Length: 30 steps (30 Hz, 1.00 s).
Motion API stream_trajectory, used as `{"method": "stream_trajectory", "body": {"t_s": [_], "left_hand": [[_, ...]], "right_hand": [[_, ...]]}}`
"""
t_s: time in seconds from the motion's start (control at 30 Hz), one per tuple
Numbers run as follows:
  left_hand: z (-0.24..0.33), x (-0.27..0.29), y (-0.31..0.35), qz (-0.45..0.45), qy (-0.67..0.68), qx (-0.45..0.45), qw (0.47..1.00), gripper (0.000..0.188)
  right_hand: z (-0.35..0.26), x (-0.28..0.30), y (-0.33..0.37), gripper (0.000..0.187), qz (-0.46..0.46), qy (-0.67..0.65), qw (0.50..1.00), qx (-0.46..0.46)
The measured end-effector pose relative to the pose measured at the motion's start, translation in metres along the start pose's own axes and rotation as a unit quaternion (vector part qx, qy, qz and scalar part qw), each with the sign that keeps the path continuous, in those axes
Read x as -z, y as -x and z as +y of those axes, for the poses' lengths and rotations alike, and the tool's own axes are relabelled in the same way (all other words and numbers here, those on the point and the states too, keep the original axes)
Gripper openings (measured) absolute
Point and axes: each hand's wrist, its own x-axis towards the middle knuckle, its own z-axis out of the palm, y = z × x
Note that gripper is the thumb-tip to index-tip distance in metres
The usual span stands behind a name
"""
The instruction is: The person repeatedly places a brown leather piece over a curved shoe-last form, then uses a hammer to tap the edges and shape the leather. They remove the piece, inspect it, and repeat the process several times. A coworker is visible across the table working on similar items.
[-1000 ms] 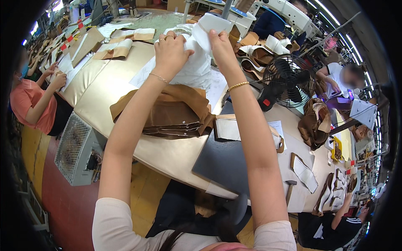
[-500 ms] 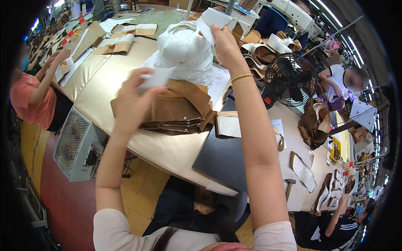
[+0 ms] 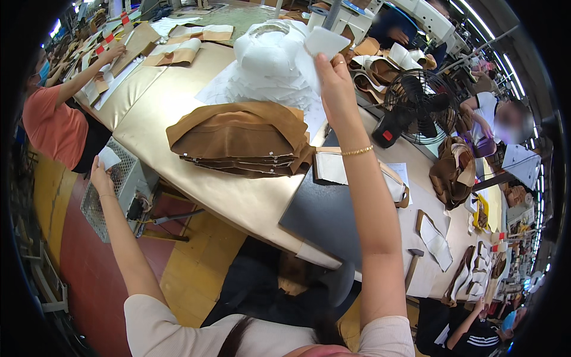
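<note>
My left hand (image 3: 102,178) is stretched out to the left, above a grey perforated metal box (image 3: 98,208) beside the table. Its fingers pinch a small white sheet piece (image 3: 109,157). At the top centre, my right hand (image 3: 338,89) grips another white sheet piece (image 3: 327,41), larger and roughly four-sided. That hand is just right of a tall stack of white pieces (image 3: 267,65) with a hollow top. Nearer me on the gold-coloured table cover (image 3: 232,199) rests a layered pile of brown leather panels (image 3: 238,134), touched by neither hand.
A black fan (image 3: 419,107) stands right of my right forearm. Beyond it are a sewing machine (image 3: 416,18) and cut leather. A dark board (image 3: 324,220) and a hammer (image 3: 411,268) lie on the table's right. Co-workers sit or stand at left and right.
My left hand has swung from above the brown pile far out to the left, carrying its white piece. The right hand has shifted slightly right and down in view, still holding its piece.
</note>
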Motion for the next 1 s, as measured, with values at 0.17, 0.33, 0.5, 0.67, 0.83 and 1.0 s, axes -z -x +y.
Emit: {"method": "stream_trajectory", "body": {"t_s": [0.17, 0.33, 0.5, 0.67, 0.83, 1.0], "left_hand": [[-0.044, -0.018, -0.011, 0.058, 0.018, 0.011, 0.998, 0.035], [-0.045, 0.017, -0.057, 0.046, -0.28, -0.069, 0.956, 0.038], [-0.025, 0.015, -0.043, 0.033, -0.561, -0.104, 0.821, 0.043], [-0.006, -0.032, 0.027, 0.105, -0.655, -0.009, 0.748, 0.05], [0.028, -0.037, 0.058, 0.154, -0.657, -0.162, 0.72, 0.065], [0.058, -0.091, 0.119, 0.062, -0.522, -0.449, 0.722, 0.074]], "right_hand": [[-0.004, 0.033, 0.045, 0.031, -0.012, 0.055, 0.997, -0.05], [-0.028, 0.045, 0.089, 0.031, 0.006, 0.049, 0.996, -0.073], [-0.038, 0.077, 0.119, 0.031, 0.027, 0.062, 0.993, -0.094], [-0.054, 0.098, 0.155, 0.028, 0.074, 0.097, 0.987, -0.109], [-0.072, 0.116, 0.184, 0.032, 0.187, 0.042, 0.977, -0.09], [-0.075, 0.152, 0.226, 0.044, 0.251, 0.076, 0.962, -0.082]]}}
